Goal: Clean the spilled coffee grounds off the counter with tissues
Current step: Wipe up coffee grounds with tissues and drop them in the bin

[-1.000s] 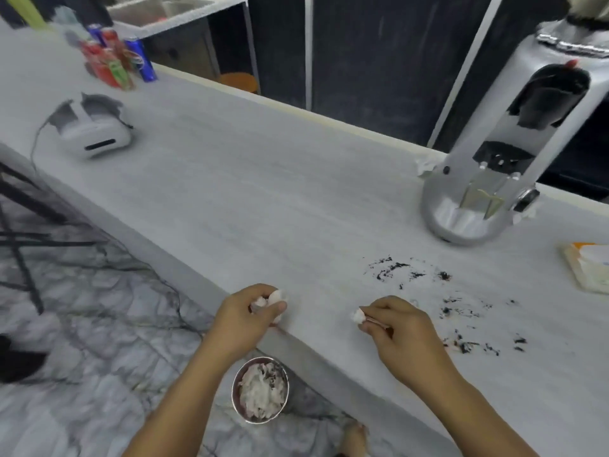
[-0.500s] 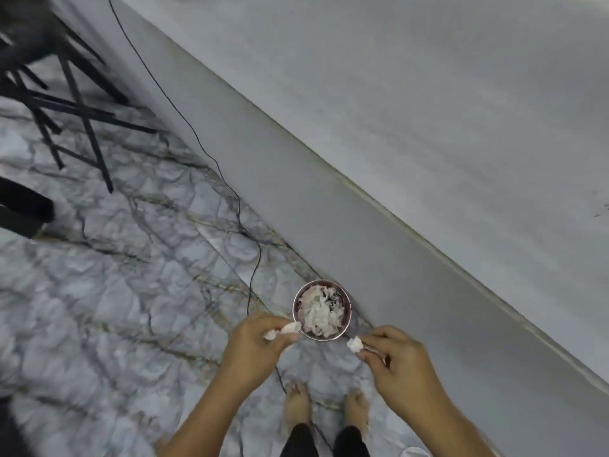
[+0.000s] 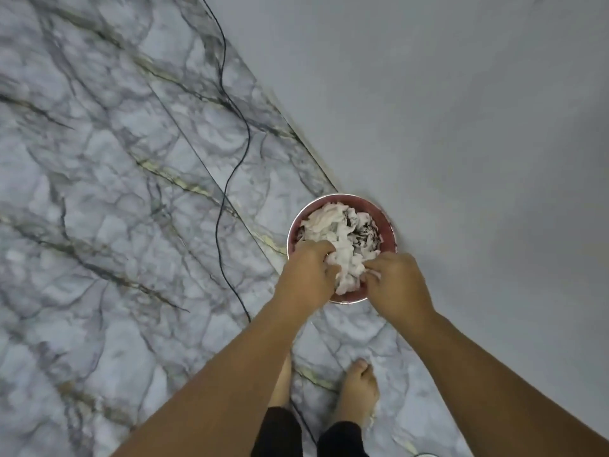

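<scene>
Bin [image 3: 390,225] on floor [image 3: 131,192], heaped with soiled tissues [image 3: 334,230]; tissues gripped by left hand [image 3: 306,275], pinched by right hand [image 3: 398,285], over near rim; to be pushed well inside before release, lest grounds [image 3: 364,238] be scattered.

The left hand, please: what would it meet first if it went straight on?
The tissues in the bin; the left hand points down into them and may be touching them, though depth is unclear.

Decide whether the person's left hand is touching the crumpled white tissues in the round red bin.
Touching. The head view shows the left hand, fingers curled, dug into the crumpled white tissues filling the round red bin; no gap visible.
</scene>
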Demonstrator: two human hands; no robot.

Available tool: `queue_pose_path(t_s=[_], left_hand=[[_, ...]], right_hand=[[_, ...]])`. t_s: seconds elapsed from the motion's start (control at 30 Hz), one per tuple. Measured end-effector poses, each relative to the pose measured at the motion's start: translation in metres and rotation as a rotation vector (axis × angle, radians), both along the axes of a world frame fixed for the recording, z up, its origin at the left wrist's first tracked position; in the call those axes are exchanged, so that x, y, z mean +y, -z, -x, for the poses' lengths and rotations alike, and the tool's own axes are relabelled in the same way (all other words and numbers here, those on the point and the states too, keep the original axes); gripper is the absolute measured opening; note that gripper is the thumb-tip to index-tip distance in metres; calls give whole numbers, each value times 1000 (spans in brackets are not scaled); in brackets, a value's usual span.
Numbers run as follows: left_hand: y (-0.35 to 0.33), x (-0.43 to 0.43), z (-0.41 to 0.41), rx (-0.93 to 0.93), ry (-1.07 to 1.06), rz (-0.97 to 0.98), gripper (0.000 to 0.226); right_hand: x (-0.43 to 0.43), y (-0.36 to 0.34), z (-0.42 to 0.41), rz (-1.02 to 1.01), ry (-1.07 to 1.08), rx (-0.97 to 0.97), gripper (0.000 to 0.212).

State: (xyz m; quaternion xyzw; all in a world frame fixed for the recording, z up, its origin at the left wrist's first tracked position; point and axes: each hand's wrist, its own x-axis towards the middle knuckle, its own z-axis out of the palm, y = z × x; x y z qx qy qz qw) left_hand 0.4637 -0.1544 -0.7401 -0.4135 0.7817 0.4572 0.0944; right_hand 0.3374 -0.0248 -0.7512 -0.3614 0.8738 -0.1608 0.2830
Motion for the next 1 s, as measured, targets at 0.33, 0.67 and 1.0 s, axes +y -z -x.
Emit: queue_pose_path(t_s=[0.33,0.67,1.0], left_hand=[[-16,8,-18,-52,34,34,72],[-317,7,-41,-69,130,-80,51],[-571,57,6,285,392,-71,27]], right_hand=[[19,-14,-11,-27,83,-81,31],[46,-356,-21,-120,197,-290,31],[126,-608,-35,178,373,-89,26]])
